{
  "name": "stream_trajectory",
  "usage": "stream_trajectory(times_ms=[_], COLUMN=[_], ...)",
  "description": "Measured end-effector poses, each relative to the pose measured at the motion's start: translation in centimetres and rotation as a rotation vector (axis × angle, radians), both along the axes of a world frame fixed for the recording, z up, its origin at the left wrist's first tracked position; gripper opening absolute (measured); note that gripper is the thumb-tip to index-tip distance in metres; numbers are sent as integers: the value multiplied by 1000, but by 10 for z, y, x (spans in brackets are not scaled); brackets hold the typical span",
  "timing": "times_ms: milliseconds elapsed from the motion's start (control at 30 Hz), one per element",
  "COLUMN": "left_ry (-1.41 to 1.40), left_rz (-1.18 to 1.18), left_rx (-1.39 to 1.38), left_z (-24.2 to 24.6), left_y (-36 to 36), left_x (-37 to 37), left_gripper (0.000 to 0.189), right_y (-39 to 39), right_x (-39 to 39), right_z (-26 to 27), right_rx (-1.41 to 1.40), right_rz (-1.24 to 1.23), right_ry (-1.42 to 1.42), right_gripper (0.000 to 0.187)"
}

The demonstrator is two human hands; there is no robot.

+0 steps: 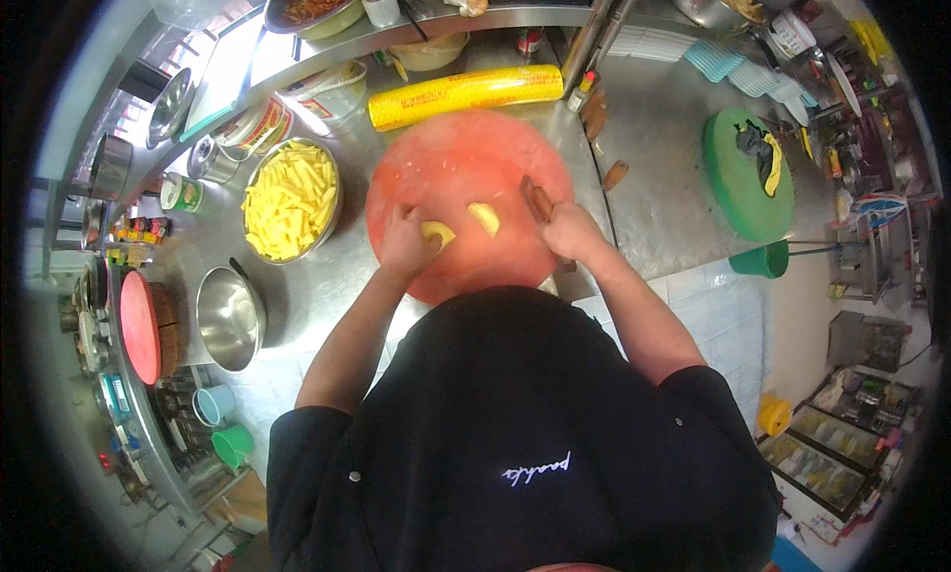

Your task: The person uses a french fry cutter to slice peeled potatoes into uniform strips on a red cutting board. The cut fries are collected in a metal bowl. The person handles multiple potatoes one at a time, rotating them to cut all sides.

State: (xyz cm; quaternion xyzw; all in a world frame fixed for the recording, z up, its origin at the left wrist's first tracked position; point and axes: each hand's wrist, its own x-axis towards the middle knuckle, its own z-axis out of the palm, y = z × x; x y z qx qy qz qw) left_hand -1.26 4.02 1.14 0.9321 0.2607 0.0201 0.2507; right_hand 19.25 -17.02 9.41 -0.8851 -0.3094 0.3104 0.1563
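Note:
A round red chopping board (468, 156) lies on the steel counter before me. My left hand (406, 244), its fingers curled, is at the board's left side, gripping a curved yellow piece of what looks like peeled potato (443, 234). A second yellow piece (484, 220) rests on the board between my hands. At the board's right edge, my right hand (572, 230) is closed around a knife (538, 199) with brown showing beyond the fist; its blade is hard to make out. Left of the board stands a steel bowl (336, 219) heaped with yellow cut sticks (291, 200).
A yellow roll of wrap (466, 96) lies behind the board. An empty steel bowl (230, 319) is at the counter's left. To the right is a green round board (735, 178) with a black and yellow item on it. A steel shelf (490, 18) runs above the counter's back.

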Motion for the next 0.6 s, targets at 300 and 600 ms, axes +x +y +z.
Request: stream_trajectory(times_ms=[300, 600], left_ry=[149, 158], left_rz=[-449, -312], left_rx=[143, 206], left_z=[9, 20], left_y=[-35, -54], left_x=[83, 72], left_gripper=[39, 29], right_y=[-2, 5], right_x=[-14, -8], right_z=[2, 19], right_rx=[401, -115], right_rz=[-80, 48], right_ry=[39, -26], right_gripper=[34, 34])
